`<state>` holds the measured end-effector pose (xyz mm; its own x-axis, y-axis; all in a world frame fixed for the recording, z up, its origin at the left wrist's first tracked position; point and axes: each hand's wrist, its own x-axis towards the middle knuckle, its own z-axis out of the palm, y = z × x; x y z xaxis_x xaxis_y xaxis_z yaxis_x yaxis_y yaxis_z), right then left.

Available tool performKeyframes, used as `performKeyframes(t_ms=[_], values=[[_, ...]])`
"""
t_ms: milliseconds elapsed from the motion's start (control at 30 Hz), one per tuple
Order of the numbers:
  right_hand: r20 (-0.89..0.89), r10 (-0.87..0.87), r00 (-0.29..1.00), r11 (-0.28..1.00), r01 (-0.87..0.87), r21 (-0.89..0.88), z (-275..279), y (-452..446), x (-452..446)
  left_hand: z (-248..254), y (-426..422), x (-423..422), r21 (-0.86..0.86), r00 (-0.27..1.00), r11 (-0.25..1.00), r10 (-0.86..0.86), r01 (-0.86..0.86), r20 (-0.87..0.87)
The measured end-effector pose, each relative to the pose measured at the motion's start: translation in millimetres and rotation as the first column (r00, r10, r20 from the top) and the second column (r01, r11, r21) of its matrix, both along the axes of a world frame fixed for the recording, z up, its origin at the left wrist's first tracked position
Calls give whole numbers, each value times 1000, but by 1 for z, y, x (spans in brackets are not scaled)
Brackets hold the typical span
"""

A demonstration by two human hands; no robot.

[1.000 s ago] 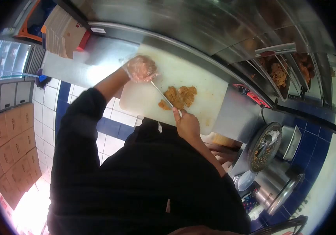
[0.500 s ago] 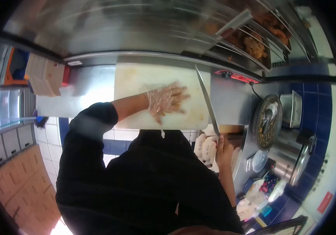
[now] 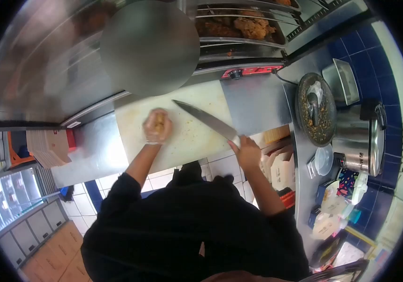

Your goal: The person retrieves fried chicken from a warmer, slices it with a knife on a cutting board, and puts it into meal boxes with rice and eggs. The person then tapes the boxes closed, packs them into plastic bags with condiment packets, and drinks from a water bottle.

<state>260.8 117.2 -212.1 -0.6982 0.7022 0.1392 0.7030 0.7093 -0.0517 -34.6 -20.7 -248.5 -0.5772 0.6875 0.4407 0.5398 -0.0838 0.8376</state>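
Observation:
My left hand (image 3: 158, 127), in a clear plastic glove, is closed around golden-brown fried pieces (image 3: 160, 123) above the left part of the white cutting board (image 3: 187, 145). My right hand (image 3: 246, 150) grips the handle of a large knife (image 3: 206, 120) at the board's right edge. The blade points up and to the left, lying low across the board. Small crumbs are scattered on the board between the knife and my left hand.
A round grey shape (image 3: 149, 47) blocks part of the upper view. Fried food fills a tray (image 3: 253, 28) in the cabinet. To the right are a stone mortar (image 3: 316, 110) and a steel pot (image 3: 359, 136). Stacked cartons (image 3: 48, 145) stand at the left.
My left hand has gone from lying spread over the food to closing around it, further left. The knife has swung from right of the board to over it. The view has shifted.

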Motion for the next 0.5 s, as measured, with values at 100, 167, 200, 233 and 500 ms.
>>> performKeyframes(t_ms=[100,167,200,233,500], values=[[1,155,988,988,-155,-28,-1,16,-56,53,17,5,24,594,936,204,-352,778],[-54,234,971,972,-235,-7,-9,26,-83,67,24,4,2,220,882,115,-471,969],[-96,308,946,951,-308,21,-12,25,-89,70,26,2,137,83,900,-113,-413,990],[-110,304,946,953,-303,22,-8,21,-89,73,28,5,279,-71,886,-326,-369,943],[-530,-21,847,943,-159,-291,-4,-51,104,143,117,177,530,-435,842,-442,103,785]])
